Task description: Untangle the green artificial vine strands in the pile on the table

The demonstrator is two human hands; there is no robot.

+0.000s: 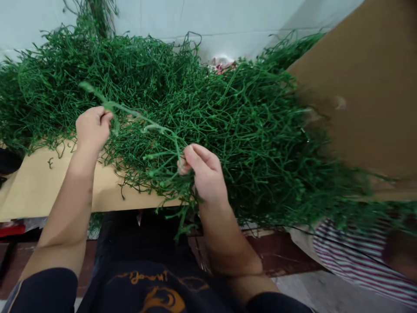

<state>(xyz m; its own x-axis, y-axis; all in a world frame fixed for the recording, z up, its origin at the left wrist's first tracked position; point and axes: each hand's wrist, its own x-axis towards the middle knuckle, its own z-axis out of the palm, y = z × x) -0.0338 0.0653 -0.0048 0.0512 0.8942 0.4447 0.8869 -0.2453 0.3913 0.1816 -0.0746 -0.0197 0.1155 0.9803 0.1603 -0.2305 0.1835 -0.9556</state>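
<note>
Pinching a pale green stem [145,119] near its far end with the left hand [93,126], and gripping the near end between thumb and fingers of the right hand [208,174]. Held stretched between both, probably to keep it clear of the tangle. Suspended just above the green pile [257,126] on the tan counter [39,187], likely heaped there for easy reach. Running slantwise, from near right to far left, with the blurred tip aimed away and leftward.

1 branching green sprig [139,115], slanted between left hand [94,127] and right hand [206,171], above tangled green stems [247,130].
</note>
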